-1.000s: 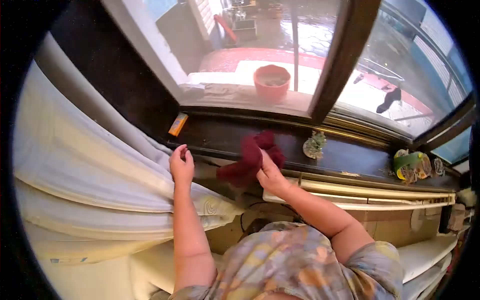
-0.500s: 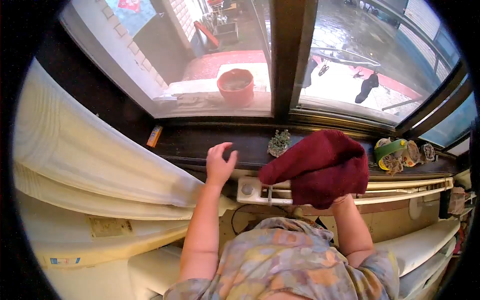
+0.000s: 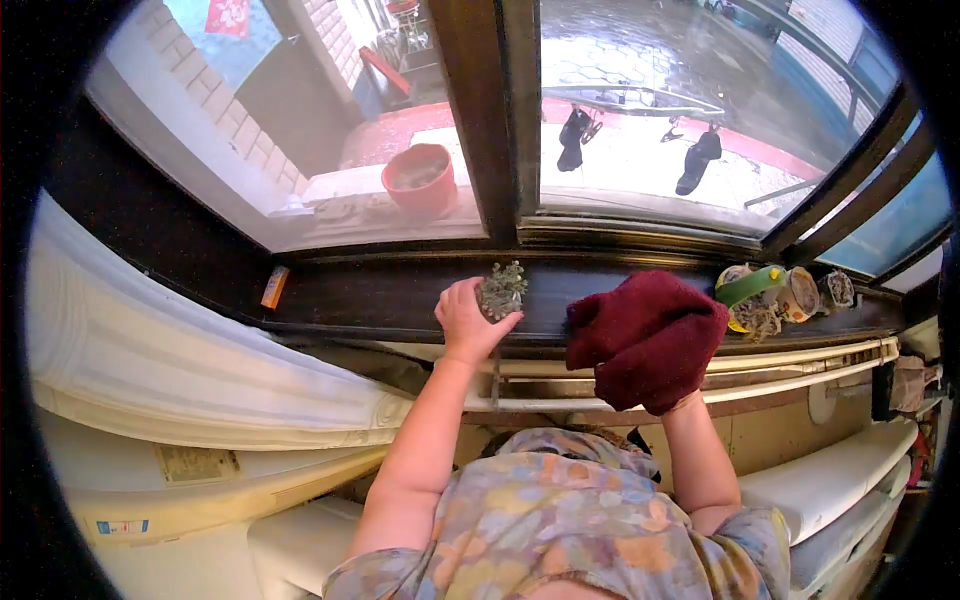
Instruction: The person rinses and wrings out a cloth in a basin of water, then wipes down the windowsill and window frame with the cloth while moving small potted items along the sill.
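Note:
My left hand [image 3: 467, 320] is curled around the side of a small potted plant [image 3: 502, 292] on the dark windowsill, thumb in front and fingers to the left. Grey-green leaves rise above the pot, and part of it is hidden by the hand. A bunched maroon cloth [image 3: 650, 340] hangs from my right hand [image 3: 686, 402] over the sill's front edge. Most of that hand is covered by the cloth; only a bit near the wrist shows.
An orange box [image 3: 274, 287] lies at the sill's left end. Several small pots [image 3: 800, 292] crowd its right end. A radiator [image 3: 560, 404] runs below the sill, and a white curtain [image 3: 200, 370] hangs at left. Beyond the glass stands a red flowerpot [image 3: 420, 180].
My left hand has moved right and taken hold of the small potted plant. The maroon cloth is more bunched up and has shifted slightly. The camera view has turned a little.

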Demonstrator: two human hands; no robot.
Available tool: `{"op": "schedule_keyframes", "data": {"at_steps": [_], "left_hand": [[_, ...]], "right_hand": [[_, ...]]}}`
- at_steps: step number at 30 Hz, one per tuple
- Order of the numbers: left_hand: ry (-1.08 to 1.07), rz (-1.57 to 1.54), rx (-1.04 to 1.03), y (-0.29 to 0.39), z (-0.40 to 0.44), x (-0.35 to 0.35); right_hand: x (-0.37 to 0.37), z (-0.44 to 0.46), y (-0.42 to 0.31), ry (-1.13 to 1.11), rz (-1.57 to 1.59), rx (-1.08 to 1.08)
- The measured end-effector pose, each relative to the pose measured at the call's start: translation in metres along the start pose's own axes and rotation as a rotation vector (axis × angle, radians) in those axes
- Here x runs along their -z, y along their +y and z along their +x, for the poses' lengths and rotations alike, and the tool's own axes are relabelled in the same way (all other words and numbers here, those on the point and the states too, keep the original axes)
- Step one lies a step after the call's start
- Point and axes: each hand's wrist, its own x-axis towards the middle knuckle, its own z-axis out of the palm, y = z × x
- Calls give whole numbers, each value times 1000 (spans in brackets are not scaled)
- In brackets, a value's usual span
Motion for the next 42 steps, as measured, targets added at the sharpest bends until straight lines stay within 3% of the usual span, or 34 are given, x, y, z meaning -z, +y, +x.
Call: {"op": "schedule_keyframes", "data": {"at_steps": [2, 5, 8, 9, 11, 15, 20, 21, 23, 26, 29, 30, 31, 32, 35, 42], "left_hand": [[-24, -3, 12, -1, 1, -3], [24, -31, -5, -5, -1, -8], [123, -64, -48, -12, -3, -18], [146, -73, -65, -14, -3, -19], [146, -73, -59, -13, -3, -14], [225, -123, -65, -21, -2, 1], [366, -77, -74, -59, -13, 64], [399, -56, -71, -71, -18, 76], [410, -10, 15, -98, -31, 98], [477, 9, 162, -119, -48, 136], [531, -66, 260, -143, -66, 157], [558, -101, 295, -152, -71, 162], [558, -101, 288, -159, -77, 166], [577, -108, 311, -166, -84, 170], [576, -169, 361, -174, -96, 181], [548, -135, 326, -179, -99, 188]], "right_hand": [[10, 1, 3, 13, -329, 47], [-12, 0, -5, 189, -45, -107], [-40, 9, -14, -34, 204, -209], [-89, 17, -28, -204, -195, 29], [-110, 22, -29, -382, -583, 271], [-10, 21, 7, -254, -47, -86], [11, 43, 57, -296, 340, -314], [13, 48, 82, -156, -168, -174], [-8, 58, 113, -53, -762, 44], [-68, 81, 162, 0, -48, -337], [-151, 85, 195, -83, -116, -344], [-155, 88, 216, -353, -828, -174], [-159, 92, 236, -515, -1513, 143], [-156, 89, 268, -520, -1538, 230], [-170, 82, 287, -770, -1975, 58], [-148, 78, 289, -778, -1973, 133]]}}
